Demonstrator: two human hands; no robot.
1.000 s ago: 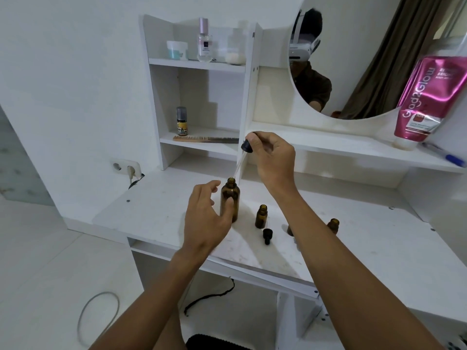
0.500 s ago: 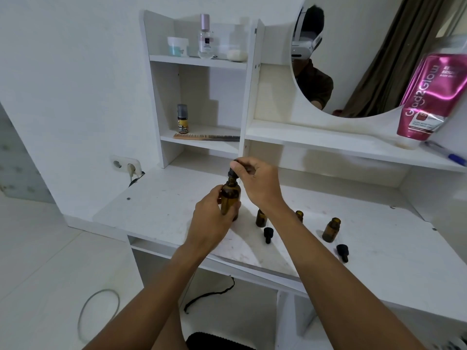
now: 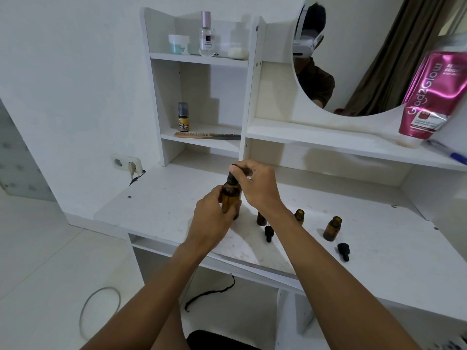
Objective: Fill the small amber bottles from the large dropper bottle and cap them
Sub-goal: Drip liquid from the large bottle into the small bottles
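The large amber dropper bottle [image 3: 230,195] stands on the white desk [image 3: 161,205]. My left hand [image 3: 212,215] grips its body from the near side. My right hand [image 3: 255,185] pinches the black dropper cap [image 3: 233,176], which sits on the bottle's neck. To the right stand three small amber bottles: one [image 3: 261,218] partly hidden behind my right wrist, one [image 3: 299,215] just past it, one [image 3: 332,228] further right. The two seen fully are open. Two small black caps lie on the desk, one [image 3: 268,233] near my wrist, the other [image 3: 344,250] further right.
A white shelf unit [image 3: 202,59] with jars, a spray bottle and a comb [image 3: 207,135] rises behind the desk. A round mirror [image 3: 353,59] and a pink tube [image 3: 429,97] are at the right. A wall socket [image 3: 126,164] sits left, cables on the floor.
My right hand lowered the dropper from above into the large bottle and now holds its cap on the neck. My left hand closed around the bottle's body.
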